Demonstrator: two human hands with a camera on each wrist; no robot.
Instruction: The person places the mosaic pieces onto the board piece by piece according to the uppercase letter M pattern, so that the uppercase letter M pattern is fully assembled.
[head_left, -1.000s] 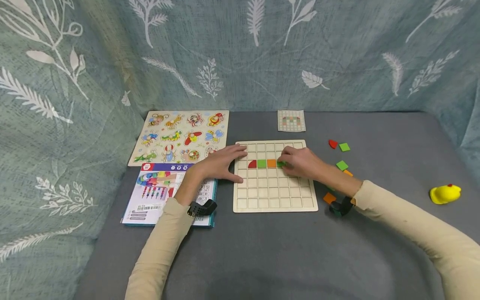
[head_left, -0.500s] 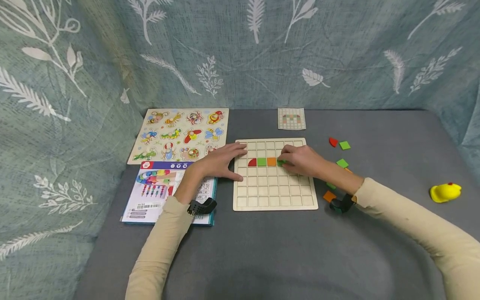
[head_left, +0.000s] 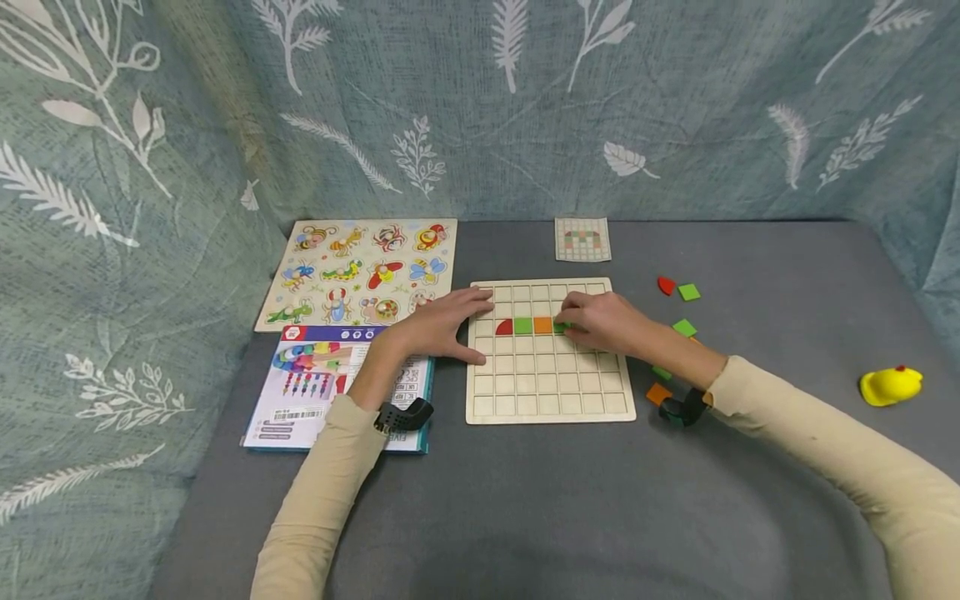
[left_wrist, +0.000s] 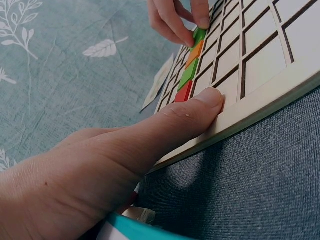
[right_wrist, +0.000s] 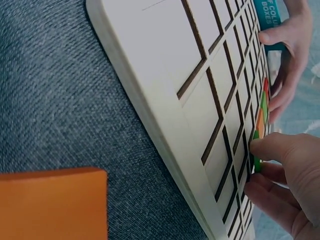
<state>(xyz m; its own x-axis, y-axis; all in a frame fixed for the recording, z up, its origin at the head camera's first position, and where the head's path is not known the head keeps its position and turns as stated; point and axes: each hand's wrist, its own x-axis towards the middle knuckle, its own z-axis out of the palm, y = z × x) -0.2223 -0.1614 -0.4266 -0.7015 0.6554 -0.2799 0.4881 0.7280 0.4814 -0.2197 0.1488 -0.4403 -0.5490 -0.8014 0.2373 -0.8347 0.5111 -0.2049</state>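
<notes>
A wooden grid board [head_left: 551, 385] lies on the grey table. My left hand [head_left: 441, 323] rests at its left edge, thumb and fingers spread, the thumb on the rim in the left wrist view. One row holds a red rounded tile [head_left: 505, 327], a green square tile [head_left: 523, 326] and an orange square tile [head_left: 542, 326]. Just right of the orange one, my right hand [head_left: 606, 323] pinches another green tile [left_wrist: 199, 36] between thumb and fingers, at the same row of the grid. The fingers hide part of this tile in the head view.
Loose tiles lie right of the board, among them a red one [head_left: 666, 286], a green one [head_left: 688, 292] and an orange one [head_left: 658, 393]. A pattern card [head_left: 582, 240] lies behind. Left are an insect puzzle [head_left: 360, 271] and a box [head_left: 300, 417]. A yellow duck [head_left: 890, 387] sits far right.
</notes>
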